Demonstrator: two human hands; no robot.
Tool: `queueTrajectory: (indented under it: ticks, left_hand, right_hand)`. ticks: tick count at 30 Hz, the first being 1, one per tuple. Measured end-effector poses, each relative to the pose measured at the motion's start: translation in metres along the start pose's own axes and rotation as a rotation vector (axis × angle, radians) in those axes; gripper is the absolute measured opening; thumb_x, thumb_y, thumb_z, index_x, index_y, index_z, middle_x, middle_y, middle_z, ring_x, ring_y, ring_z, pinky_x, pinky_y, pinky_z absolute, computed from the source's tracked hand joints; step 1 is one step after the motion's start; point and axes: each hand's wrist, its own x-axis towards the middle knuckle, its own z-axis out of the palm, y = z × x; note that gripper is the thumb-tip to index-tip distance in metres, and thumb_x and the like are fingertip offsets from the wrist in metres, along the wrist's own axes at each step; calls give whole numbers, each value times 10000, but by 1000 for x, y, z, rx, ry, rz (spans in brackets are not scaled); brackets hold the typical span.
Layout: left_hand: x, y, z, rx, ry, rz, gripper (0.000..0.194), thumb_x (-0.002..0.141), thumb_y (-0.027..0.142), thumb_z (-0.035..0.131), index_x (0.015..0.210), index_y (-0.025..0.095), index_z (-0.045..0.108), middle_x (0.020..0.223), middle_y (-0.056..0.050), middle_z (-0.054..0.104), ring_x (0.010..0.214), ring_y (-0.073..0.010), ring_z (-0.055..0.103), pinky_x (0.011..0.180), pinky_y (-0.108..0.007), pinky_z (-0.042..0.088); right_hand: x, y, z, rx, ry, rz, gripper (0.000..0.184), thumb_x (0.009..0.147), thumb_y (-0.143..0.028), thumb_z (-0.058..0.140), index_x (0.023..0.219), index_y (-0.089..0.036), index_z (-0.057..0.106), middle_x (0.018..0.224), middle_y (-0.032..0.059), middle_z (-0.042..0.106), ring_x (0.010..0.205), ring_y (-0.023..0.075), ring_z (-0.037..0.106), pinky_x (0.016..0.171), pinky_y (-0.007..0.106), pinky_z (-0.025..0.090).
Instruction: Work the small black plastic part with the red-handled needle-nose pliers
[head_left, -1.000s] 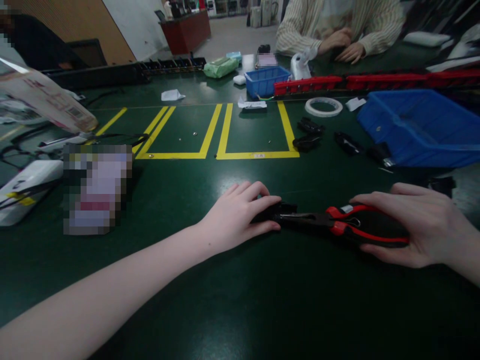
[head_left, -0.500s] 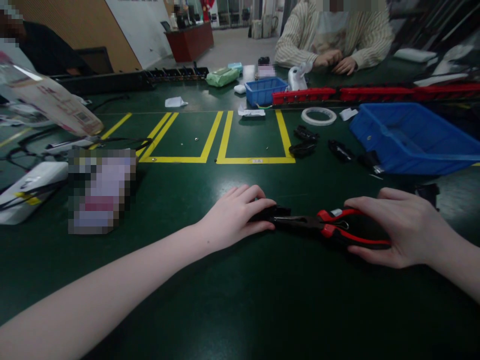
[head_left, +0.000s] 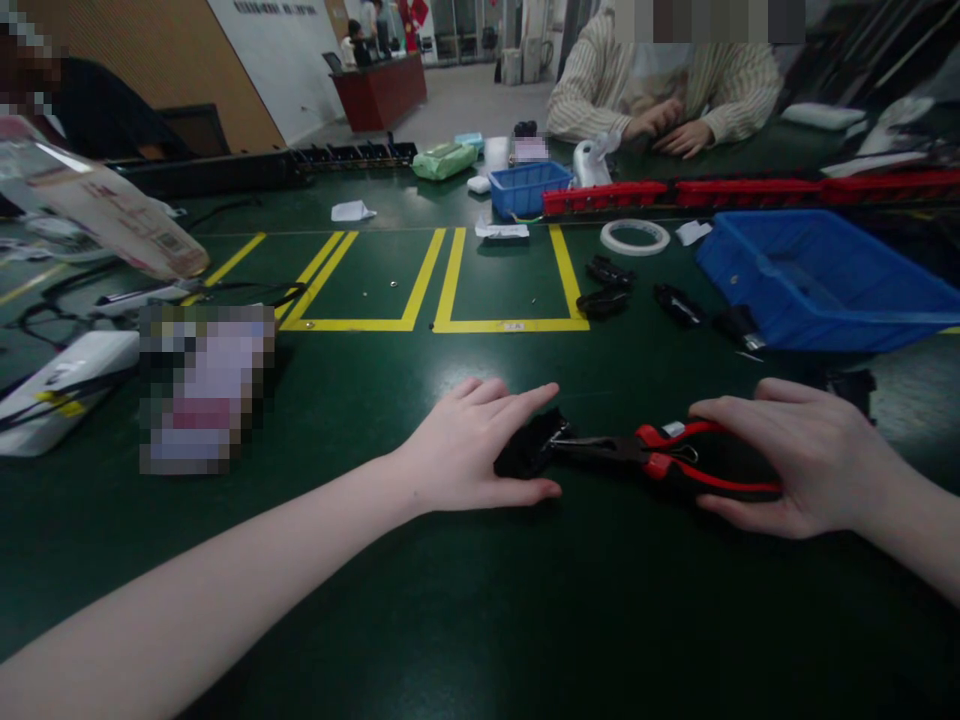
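My right hand (head_left: pixel 806 455) is wrapped round the red and black handles of a pair of long-nose pliers (head_left: pixel 651 455), whose jaws point left. At the jaw tips sits a small black part (head_left: pixel 534 447) with a shiny metal bit on its right end. My left hand (head_left: pixel 480 450) lies around that part's left side, forefinger and thumb stretched apart. Part of the black piece is hidden behind these fingers. I cannot tell whether the jaws grip the metal bit or only touch it.
Several similar black parts (head_left: pixel 679 304) lie by a large blue bin (head_left: pixel 825 290). A tape roll (head_left: pixel 634 237), a small blue basket (head_left: pixel 529 188) and red strips (head_left: pixel 780 190) are farther back. A blurred box (head_left: pixel 210 390) stands left. A person in a striped cardigan (head_left: pixel 589 100) sits opposite.
My left forefinger and thumb have spread away from the black part, which now shows more and looks turned. The pliers and my right hand have stayed nearly still.
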Motion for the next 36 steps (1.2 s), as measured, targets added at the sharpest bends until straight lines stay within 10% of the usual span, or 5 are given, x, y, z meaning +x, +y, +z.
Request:
queueTrajectory:
  ticks: [7,13,21,36]
  left_hand:
    - [-2,1,-2,54,43,-16,894,794,711,545,1429,101,392,1179,-151,636,1039,-301,580,979,-487,368]
    - [1,-3,-1,-82,-119,205,814,896,590,528,1506,144,226,1582,-118,251,1422,-264,303,1148,-405,259]
    - [2,-10,-5,-144,-195,238,673,896,396,538,1465,104,327,1501,-146,389,1341,-278,400,1125,-424,302]
    - [3,-13,-4,-79,-142,200,752,849,596,593,1369,73,447,1268,-191,533,1125,-296,526,964,-427,459]
  right_hand:
    - [1,-2,-1,-4,-5,3,425,855,-444,485,1093,-94,533,843,131,666,589,178,493,550,321,422]
    - [1,-7,-2,21,-9,27,396,861,-430,488,1101,-117,527,879,129,679,607,174,523,576,339,414]
    - [1,-7,0,97,26,61,386,852,-451,520,1125,-178,535,877,97,670,603,190,539,566,360,390]
    - [-2,-7,-3,-138,96,-35,532,782,-517,586,1170,-156,540,813,109,669,607,254,581,578,415,425]
